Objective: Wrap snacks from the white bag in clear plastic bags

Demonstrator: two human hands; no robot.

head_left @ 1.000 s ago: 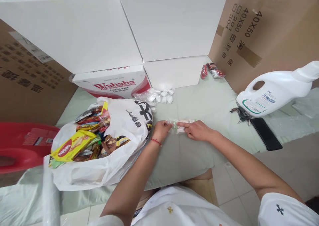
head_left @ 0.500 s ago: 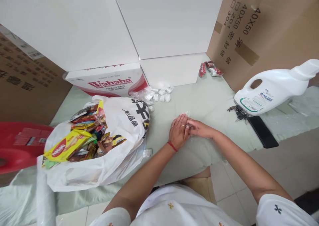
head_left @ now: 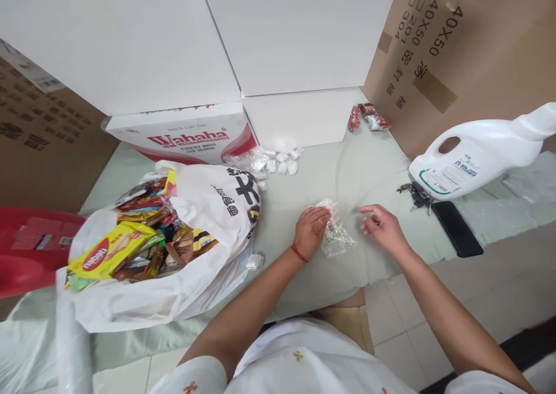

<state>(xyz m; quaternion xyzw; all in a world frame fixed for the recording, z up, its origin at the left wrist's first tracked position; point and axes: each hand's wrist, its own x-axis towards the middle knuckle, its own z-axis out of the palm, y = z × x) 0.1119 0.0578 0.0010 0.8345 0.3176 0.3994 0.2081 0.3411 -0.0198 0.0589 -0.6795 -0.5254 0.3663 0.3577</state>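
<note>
Transparent, crumpled plastic packet (head_left: 337,241) touches the left hand (head_left: 311,227); its grip I cannot tell. The right hand (head_left: 382,227) is free, near it.

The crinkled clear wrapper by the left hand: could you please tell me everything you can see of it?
The wrapper looks like thin, clear, shiny plastic, with bright green marks near its middle and a whitish, bunched upper part. It lies crumpled on the pale green cloth, its lower end spread towards the person. The fingers of the left hand rest over its left side, hiding part of it; the right hand is apart from it, to the right. Any contents are too unclear to tell.
</note>
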